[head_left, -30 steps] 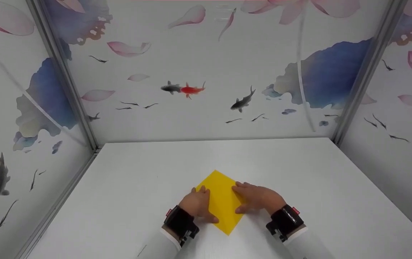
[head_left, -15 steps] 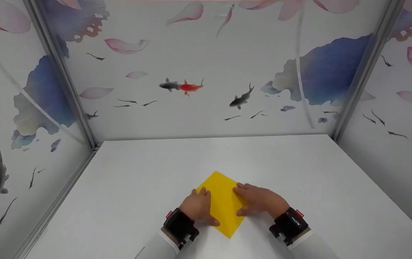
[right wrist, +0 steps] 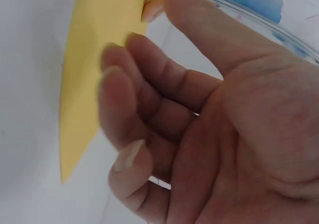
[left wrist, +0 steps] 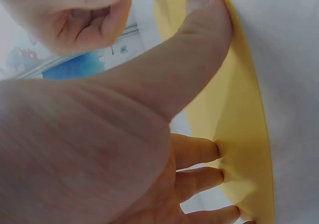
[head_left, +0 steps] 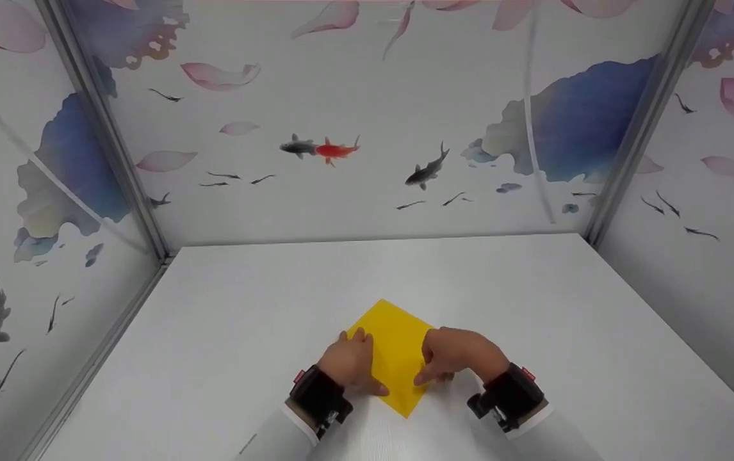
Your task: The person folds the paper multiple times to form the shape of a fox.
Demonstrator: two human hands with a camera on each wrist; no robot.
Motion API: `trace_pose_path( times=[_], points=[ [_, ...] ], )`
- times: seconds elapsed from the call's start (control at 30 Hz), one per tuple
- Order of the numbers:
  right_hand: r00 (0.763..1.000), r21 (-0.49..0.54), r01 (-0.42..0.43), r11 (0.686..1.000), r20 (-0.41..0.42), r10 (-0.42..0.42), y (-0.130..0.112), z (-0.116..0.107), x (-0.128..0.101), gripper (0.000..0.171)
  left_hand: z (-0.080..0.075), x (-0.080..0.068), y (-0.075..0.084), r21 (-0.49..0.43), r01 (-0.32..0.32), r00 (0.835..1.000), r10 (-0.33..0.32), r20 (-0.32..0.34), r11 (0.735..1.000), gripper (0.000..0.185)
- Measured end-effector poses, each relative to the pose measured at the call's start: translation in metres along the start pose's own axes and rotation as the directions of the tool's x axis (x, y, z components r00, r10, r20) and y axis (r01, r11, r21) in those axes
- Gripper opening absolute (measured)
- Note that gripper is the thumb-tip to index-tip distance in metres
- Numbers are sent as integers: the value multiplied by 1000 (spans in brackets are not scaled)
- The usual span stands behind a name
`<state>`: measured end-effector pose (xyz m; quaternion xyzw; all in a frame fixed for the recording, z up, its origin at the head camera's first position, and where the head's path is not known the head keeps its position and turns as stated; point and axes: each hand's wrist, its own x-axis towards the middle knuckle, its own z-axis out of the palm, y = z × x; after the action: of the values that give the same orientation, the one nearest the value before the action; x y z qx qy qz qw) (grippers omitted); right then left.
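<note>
A yellow square of paper [head_left: 396,349] lies as a diamond on the white table [head_left: 264,288], near its front edge. My left hand [head_left: 351,365] presses on the paper's left side; in the left wrist view its thumb [left wrist: 199,45] and fingertips [left wrist: 212,152] lie flat on the yellow paper [left wrist: 244,134]. My right hand [head_left: 460,355] arches over the paper's right corner with its fingers bent. In the right wrist view those fingers [right wrist: 144,99] curl loosely above the paper [right wrist: 94,59] and hold nothing, while the thumb reaches towards the sheet.
Walls printed with fish and petals close the table in at the back [head_left: 367,128], left [head_left: 34,224] and right [head_left: 713,192]. Black wrist bands [head_left: 319,397] sit on both white-sleeved arms.
My right hand has gone from lying flat on the paper to an arched pose with bent fingers, drawn slightly back. The left hand and the paper stay in place.
</note>
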<state>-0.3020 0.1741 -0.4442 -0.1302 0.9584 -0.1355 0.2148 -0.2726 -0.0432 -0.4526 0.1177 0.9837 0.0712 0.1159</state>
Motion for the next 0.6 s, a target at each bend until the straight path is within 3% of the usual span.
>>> trace_pose_path(
  times=[0.1, 0.27, 0.4, 0.5, 0.6],
  points=[
    [998, -20, -35, 999, 54, 36, 0, 6, 0, 37, 0, 0, 0, 3, -15, 1000, 15, 1, 1000, 107],
    [994, -27, -92, 995, 60, 93, 3, 11, 2, 39, 2, 2, 2, -5, -30, 1000, 30, -1, 1000, 107],
    [994, -26, -96, 995, 43, 97, 1, 12, 3, 39, -1, 5, 3, -34, -5, 1000, 6, 26, 999, 105],
    [995, -19, -98, 995, 31, 98, -1, 12, 4, 40, -8, 13, 1, -70, 6, 999, -3, 39, 997, 91],
    [993, -19, -110, 994, 30, 111, -1, 12, 5, 39, -19, 35, -1, -107, -20, 1000, 19, -2, 994, 62]
  ],
)
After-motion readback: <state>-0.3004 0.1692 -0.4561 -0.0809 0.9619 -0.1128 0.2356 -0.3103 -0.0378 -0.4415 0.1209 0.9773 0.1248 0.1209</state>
